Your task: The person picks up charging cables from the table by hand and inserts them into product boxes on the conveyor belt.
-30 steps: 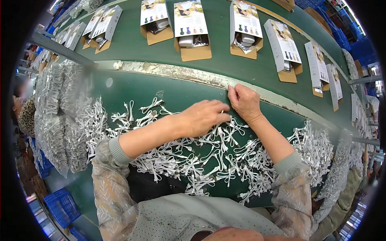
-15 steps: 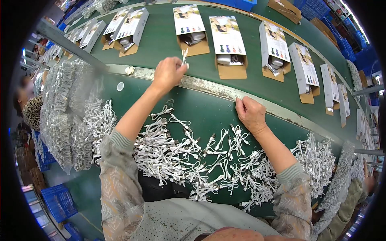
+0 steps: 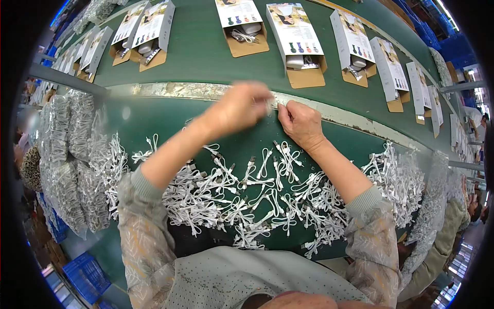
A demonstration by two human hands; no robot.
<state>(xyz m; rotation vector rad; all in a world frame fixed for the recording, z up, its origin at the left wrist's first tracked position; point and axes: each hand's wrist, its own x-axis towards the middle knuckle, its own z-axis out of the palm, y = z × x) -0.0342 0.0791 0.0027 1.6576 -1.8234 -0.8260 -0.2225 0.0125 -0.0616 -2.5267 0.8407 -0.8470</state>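
Observation:
My left hand is smeared by motion just above the pale metal rail, close to my right hand; I cannot tell what its fingers hold. Loosely fisted, my right hand rests by the rail's near edge, and whatever lies inside its curled fingers is hidden. Beyond both hands stands an open printed box with a bundled white cable at its mouth. Another open box is to its right, showing a white item inside. Many bundled white USB cables are spread on the green table below my hands.
More open boxes line the green belt to both sides. Plastic bags of cables are stacked at the left, and a cable heap lies at the right. A blue crate sits lower left. Other people are partly visible at the edges.
My left hand has moved right, away from the box, toward my right hand. The cable it held now lies in the box's mouth. The view has shifted slightly.

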